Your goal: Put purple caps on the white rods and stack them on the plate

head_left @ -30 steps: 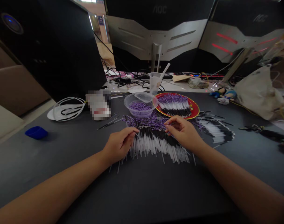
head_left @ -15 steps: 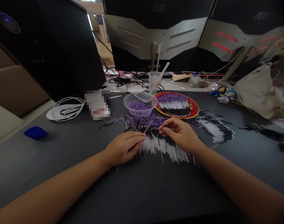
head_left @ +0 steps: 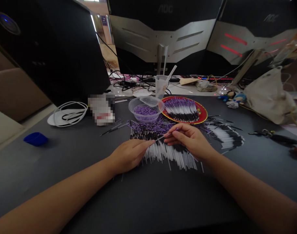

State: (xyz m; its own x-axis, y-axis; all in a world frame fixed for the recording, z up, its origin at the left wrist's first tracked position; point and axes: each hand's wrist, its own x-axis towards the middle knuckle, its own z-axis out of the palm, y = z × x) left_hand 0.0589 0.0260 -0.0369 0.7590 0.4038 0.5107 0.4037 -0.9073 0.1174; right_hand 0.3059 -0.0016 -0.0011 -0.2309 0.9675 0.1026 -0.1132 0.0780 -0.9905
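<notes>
My left hand [head_left: 128, 156] pinches a thin, pale stick [head_left: 159, 138] between thumb and forefinger, its far end angled up to the right. That end meets the fingertips of my right hand [head_left: 188, 138], which are closed around a small purple piece [head_left: 177, 129]. Only part of the purple piece shows. Beneath both hands lies a wide pile of thin white-and-black sticks [head_left: 180, 159], lined up roughly side by side. Loose purple pieces [head_left: 138, 126] are heaped along the pile's far side. More of them fill a clear plastic bowl [head_left: 132, 112] behind.
A red plate [head_left: 204, 114] bears purple-tipped sticks. To its right lies another bundle of sticks [head_left: 225, 138]. Behind the bowl stands a plastic cup [head_left: 160, 86]. A blue cup-like object [head_left: 36, 139], coiled white cable [head_left: 70, 104], keys [head_left: 265, 132] and computer monitors surround the work area.
The stick in my left hand has tipped from steeply upright to a flatter angle toward the right. Its end has come up to the purple piece in my right fingers.
</notes>
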